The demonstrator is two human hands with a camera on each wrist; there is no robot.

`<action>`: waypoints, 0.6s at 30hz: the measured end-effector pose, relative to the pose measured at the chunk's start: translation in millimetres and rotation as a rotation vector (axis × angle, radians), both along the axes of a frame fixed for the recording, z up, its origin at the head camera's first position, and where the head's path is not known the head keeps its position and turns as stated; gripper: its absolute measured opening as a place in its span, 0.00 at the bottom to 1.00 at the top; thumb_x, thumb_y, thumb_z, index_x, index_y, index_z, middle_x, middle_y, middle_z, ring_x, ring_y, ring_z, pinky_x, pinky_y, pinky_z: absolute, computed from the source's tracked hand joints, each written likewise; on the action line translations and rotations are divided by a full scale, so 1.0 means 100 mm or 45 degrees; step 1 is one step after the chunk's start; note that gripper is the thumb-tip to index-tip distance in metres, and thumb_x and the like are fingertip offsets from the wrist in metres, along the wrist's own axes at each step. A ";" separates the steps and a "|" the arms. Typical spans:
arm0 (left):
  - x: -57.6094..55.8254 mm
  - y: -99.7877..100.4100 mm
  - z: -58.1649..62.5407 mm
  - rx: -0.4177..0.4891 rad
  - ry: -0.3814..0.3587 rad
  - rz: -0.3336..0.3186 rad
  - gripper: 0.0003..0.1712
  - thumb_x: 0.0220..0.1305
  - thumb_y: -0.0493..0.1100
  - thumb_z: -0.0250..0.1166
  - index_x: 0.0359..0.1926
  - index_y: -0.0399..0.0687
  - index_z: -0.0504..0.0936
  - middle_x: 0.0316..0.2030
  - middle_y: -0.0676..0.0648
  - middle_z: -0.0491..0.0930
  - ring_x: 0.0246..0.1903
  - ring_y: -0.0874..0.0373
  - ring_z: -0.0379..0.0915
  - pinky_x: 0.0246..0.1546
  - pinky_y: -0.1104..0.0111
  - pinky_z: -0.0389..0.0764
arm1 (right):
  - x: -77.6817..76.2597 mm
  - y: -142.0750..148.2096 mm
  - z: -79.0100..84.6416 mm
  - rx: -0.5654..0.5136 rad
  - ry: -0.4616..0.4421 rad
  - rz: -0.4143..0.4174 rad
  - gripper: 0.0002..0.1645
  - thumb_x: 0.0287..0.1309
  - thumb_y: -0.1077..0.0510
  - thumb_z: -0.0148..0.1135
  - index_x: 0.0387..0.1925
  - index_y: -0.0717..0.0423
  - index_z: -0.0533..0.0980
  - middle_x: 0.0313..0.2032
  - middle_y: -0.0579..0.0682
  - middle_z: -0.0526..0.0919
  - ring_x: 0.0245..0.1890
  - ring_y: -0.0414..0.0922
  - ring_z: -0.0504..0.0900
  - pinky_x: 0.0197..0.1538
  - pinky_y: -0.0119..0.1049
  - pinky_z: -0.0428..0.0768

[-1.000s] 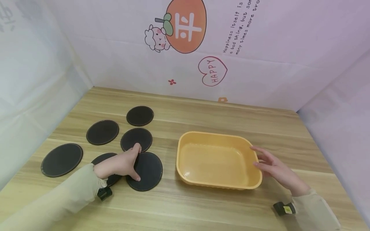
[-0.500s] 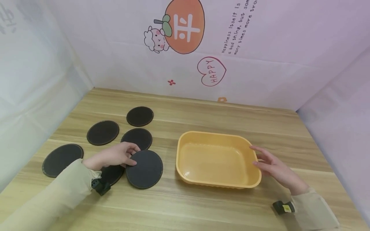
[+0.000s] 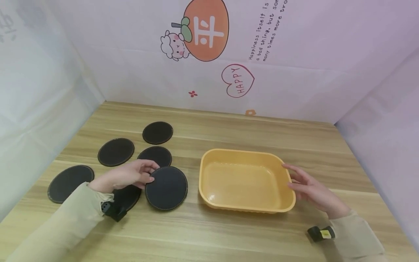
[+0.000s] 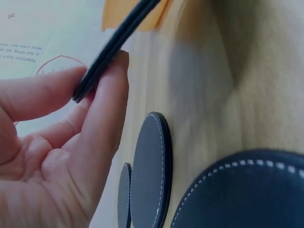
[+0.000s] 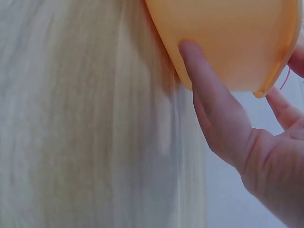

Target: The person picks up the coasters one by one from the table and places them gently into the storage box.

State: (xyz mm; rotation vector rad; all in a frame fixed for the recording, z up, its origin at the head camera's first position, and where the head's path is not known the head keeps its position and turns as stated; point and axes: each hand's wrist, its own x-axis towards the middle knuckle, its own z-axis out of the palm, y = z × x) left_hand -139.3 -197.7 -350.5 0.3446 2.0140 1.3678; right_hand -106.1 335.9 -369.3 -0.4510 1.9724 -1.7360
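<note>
My left hand [image 3: 131,174] pinches a round black coaster [image 3: 167,188] at its left edge, between thumb and fingers. In the left wrist view the coaster [image 4: 116,45] shows edge-on, with a groove along its rim, lifted off the wooden surface. My right hand [image 3: 312,189] holds the right end of a yellow plastic basin [image 3: 209,202]. Seen from the right wrist, some fingers lie against the basin's outer wall [image 5: 232,42] and others reach over its rim. Inside, the basin holds nothing.
Several more stitched black coasters lie flat at the left, among them a far one [image 3: 158,132], a left one [image 3: 71,182] and one partly under my left wrist [image 3: 129,198]. Printed white cloth [image 3: 147,80] walls the wooden table [image 3: 209,240] behind and at both sides.
My left hand has lifted the coaster from the table, its thumb now over the coaster's left edge, and shifted it slightly right and away. The right hand stays on the basin.
</note>
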 end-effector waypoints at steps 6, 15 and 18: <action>-0.01 -0.01 0.00 0.144 -0.026 0.087 0.27 0.64 0.33 0.57 0.59 0.23 0.58 0.40 0.50 0.76 0.37 0.63 0.76 0.36 0.68 0.81 | -0.03 0.03 -0.03 -0.118 -0.032 0.073 0.35 0.68 0.70 0.42 0.68 0.34 0.57 0.54 0.41 0.73 0.29 0.32 0.73 0.31 0.24 0.76; -0.05 0.06 0.08 0.270 -0.010 0.205 0.30 0.65 0.34 0.56 0.62 0.24 0.55 0.43 0.51 0.75 0.37 0.64 0.76 0.35 0.72 0.81 | -0.03 0.03 -0.02 -0.147 -0.060 0.092 0.35 0.69 0.70 0.40 0.68 0.34 0.56 0.54 0.43 0.72 0.30 0.33 0.74 0.32 0.25 0.77; -0.05 0.14 0.09 0.329 -0.017 0.195 0.28 0.65 0.33 0.56 0.61 0.25 0.56 0.43 0.52 0.75 0.37 0.64 0.77 0.35 0.73 0.81 | -0.03 0.03 -0.02 -0.120 -0.074 0.083 0.34 0.69 0.69 0.41 0.69 0.35 0.54 0.55 0.43 0.70 0.32 0.34 0.76 0.33 0.26 0.78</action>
